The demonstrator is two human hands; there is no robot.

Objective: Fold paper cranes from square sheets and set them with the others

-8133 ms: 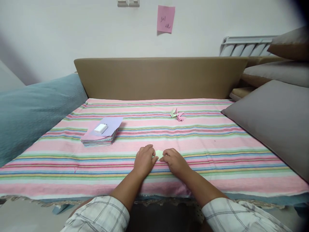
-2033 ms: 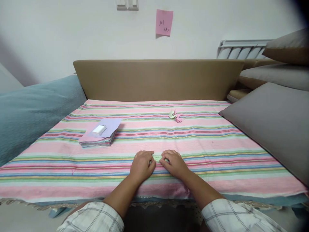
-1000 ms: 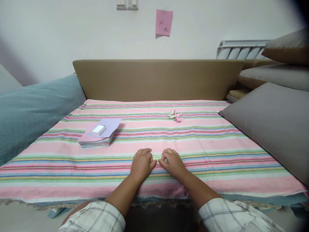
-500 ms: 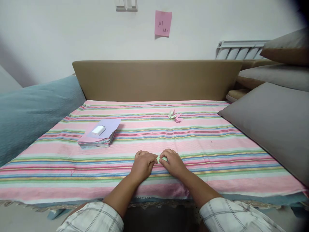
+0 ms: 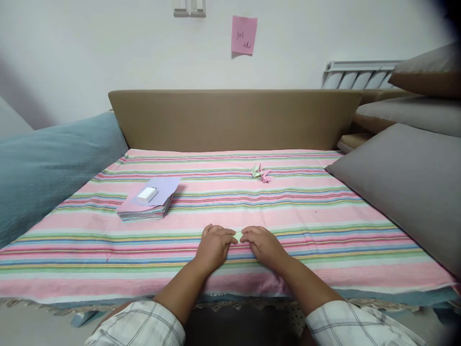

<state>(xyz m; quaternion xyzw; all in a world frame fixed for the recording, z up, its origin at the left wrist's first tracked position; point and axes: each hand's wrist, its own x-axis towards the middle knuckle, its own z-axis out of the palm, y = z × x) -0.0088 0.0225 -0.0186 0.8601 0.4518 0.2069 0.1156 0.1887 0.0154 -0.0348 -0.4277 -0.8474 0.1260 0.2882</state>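
Between my two hands is a small piece of light green paper, mostly covered by fingers. My left hand pinches its left side, fingers bent and fingertips together. From the right, my right hand grips the other side with thumb and fingertips. Both hands rest low over the striped cloth. How the paper is folded cannot be made out. Farther back lie folded paper figures, one pale green and one pink, touching or nearly so.
To the left sits a stack of coloured paper with a white charger plug on top. A grey cushion borders the cloth on the right, a blue padded armrest on the left. The brown backrest stands behind.
My right hand has shifted slightly right and its fingers have straightened along the paper. My left hand has barely moved. The stack and paper figures stay put.
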